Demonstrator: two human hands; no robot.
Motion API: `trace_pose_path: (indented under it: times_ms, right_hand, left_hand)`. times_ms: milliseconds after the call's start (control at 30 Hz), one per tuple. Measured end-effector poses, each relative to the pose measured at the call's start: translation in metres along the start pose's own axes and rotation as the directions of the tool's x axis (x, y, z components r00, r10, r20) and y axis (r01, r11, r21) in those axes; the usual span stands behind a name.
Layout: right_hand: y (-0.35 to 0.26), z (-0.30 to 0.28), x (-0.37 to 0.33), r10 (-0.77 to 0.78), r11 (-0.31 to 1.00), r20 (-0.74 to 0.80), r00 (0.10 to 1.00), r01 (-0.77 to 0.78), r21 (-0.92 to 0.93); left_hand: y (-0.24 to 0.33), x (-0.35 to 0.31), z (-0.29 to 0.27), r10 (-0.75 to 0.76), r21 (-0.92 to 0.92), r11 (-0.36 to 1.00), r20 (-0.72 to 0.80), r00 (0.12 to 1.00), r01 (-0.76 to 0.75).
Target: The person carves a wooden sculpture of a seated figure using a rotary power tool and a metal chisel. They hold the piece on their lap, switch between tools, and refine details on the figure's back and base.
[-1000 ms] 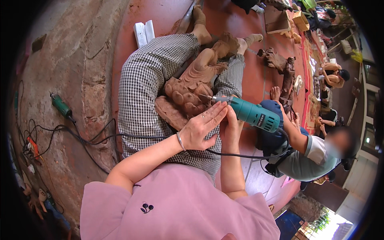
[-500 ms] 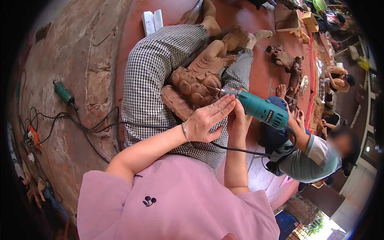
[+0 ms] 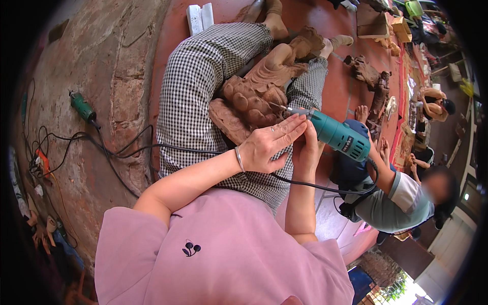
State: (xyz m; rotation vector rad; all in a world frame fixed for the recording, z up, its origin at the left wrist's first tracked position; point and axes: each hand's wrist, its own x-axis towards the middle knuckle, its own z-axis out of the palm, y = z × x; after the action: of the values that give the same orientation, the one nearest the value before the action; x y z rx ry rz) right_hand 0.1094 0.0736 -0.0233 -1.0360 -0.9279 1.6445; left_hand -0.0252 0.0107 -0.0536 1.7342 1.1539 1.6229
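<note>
A brown carved wooden figure point(image 3: 267, 76) lies between my legs, its lumpy, rounded carved end toward me. My right hand point(image 3: 307, 150) is wrapped round the front of a green electric die grinder point(image 3: 339, 135), whose body points away to the right. The grinder's thin bit point(image 3: 277, 105) reaches to the rounded carving; whether it touches or spins I cannot tell. My left hand point(image 3: 262, 148), with a bangle at the wrist, rests its straight fingers against the right hand's fingers by the tool's neck, thumb apart. The right hand's fingers are partly hidden.
The grinder's black cord point(image 3: 325, 189) loops under my forearms and over my lap. At left, a second green grinder point(image 3: 82, 108) lies on worn concrete near tangled cords. Close on the right sits a co-worker point(image 3: 401, 198). Beyond are carved wood pieces point(image 3: 378, 96); white blocks point(image 3: 200, 19) lie ahead.
The whole view has shifted slightly. Both hands and the grinder keep nearly the same pose against the carving, with the bit at about the same rounded part.
</note>
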Motion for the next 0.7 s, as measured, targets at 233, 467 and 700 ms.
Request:
trace_pose_path:
  times_ms: [233, 467, 700]
  right_hand:
    - [0.004, -0.001, 0.003, -0.015, 1.000, -0.004, 1.000, 0.015, 0.009]
    - [-0.005, 0.002, -0.002, 0.005, 1.000, -0.013, 1.000, -0.005, 0.018]
    - [-0.004, 0.003, 0.000, -0.003, 1.000, -0.018, 1.000, 0.004, 0.025]
  left_hand:
    - [-0.001, 0.001, 0.001, 0.002, 0.019, 1.000, 0.018, 1.000, -0.002]
    - [-0.001, 0.001, -0.001, 0.000, 0.019, 1.000, 0.052, 0.999, -0.001]
    - [0.000, 0.004, -0.001, -0.004, 0.011, 1.000, 0.062, 0.998, 0.003]
